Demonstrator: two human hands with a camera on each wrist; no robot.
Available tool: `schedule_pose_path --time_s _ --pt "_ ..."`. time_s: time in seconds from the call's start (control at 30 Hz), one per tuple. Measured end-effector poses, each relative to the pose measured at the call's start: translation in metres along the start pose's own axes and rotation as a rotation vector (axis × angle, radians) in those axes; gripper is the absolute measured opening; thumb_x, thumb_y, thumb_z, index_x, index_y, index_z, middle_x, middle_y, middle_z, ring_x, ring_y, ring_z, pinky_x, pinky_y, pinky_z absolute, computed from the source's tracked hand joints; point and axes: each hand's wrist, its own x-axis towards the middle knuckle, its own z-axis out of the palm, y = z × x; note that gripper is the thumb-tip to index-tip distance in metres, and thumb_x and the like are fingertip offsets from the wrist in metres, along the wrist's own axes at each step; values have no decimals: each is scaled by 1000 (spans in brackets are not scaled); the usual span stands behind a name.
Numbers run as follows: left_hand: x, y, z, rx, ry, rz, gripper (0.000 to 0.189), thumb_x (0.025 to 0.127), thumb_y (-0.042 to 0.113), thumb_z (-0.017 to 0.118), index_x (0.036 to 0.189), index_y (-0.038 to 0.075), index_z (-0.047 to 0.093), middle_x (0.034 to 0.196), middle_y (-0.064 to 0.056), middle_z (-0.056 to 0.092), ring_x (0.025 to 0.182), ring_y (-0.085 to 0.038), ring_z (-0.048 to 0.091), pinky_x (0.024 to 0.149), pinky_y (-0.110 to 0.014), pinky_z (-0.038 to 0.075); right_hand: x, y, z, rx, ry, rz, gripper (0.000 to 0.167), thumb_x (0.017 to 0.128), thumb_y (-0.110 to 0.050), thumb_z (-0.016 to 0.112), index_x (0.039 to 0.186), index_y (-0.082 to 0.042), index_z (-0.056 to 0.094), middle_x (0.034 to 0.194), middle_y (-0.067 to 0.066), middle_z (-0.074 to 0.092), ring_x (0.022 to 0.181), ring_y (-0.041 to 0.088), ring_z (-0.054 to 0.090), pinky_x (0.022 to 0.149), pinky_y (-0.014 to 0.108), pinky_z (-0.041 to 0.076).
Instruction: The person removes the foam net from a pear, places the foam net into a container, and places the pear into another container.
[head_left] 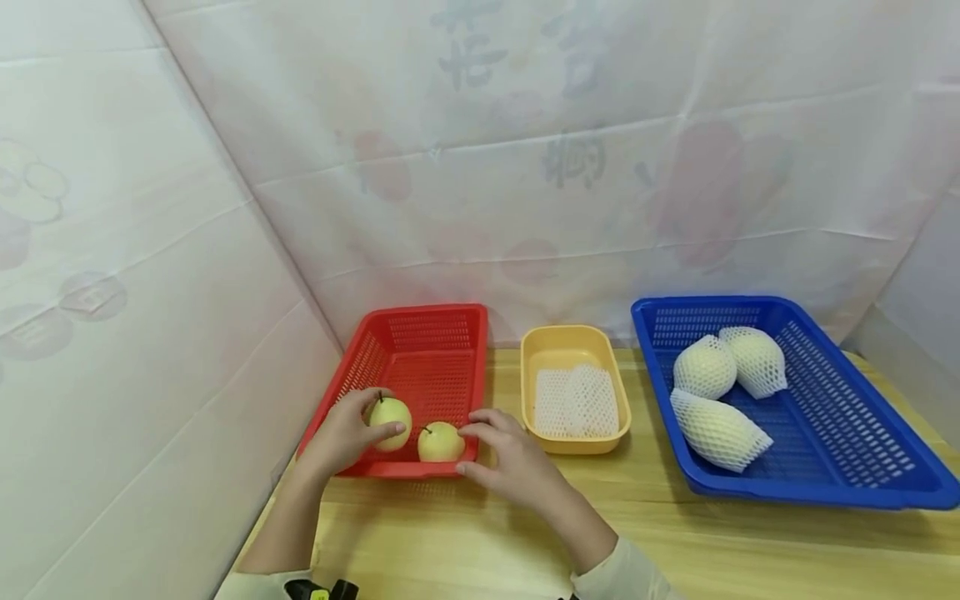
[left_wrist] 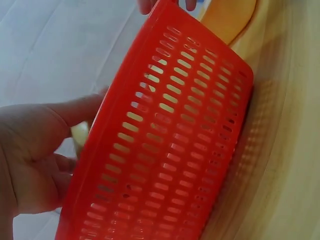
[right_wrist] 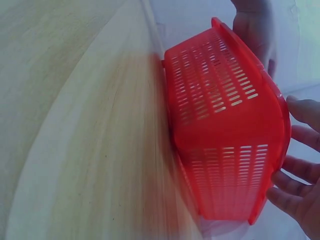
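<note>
In the head view, my left hand grips a pale yellow pear with a dark stem, at the front left of a red basket. A second pear lies in the basket's front right corner. Close to that corner is my right hand, its fingers spread and reaching to the rim. The right wrist view shows those fingers loosely bent along the rim, holding nothing. From the left wrist, the basket wall mostly hides the pear under my left hand.
A yellow tray with white foam nets stands right of the red basket. Farther right, a blue basket holds several things, three net-wrapped fruits among them. White printed cloth hangs behind the wooden table.
</note>
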Motion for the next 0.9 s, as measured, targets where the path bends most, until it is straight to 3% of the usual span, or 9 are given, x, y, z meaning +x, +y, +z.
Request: schedule_pose_path --time_s 0.2,0.3,0.5,0.7,0.9 --pt "10 -5 10 90 -51 -63 49 74 29 87 116 12 66 95 1 63 85 -17 55 74 -33 46 -1 0 1 -12 -2 0 44 85 -40 76 122 -20 67 133 -3 55 127 20 51 103 43 47" --pt "12 -7 13 96 -77 -102 49 72 26 88 113 12 65 91 -1 62 81 -17 55 70 -32 46 -2 0 1 -15 -5 2 43 84 -39 77 121 -20 68 134 -3 55 127 20 51 104 43 47" --pt "13 -8 16 90 -129 -110 47 71 18 88 109 7 63 81 -4 59 73 -18 53 64 -32 46 -3 -1 4 -33 -32 10 40 83 -39 78 117 -20 69 137 -1 54 129 23 50 105 44 46" --pt "17 -8 18 110 -140 -90 47 70 18 89 108 7 65 83 -2 61 75 -16 55 66 -32 48 -2 -2 4 -42 -36 20 35 83 -40 78 112 -20 71 139 -1 53 130 24 50 106 46 45" --pt "20 -4 17 99 -139 -117 47 68 15 89 108 6 64 91 -7 64 78 -18 57 66 -32 49 -3 0 2 -42 -17 3 35 84 -40 77 112 -20 71 140 0 53 129 24 52 105 46 46"
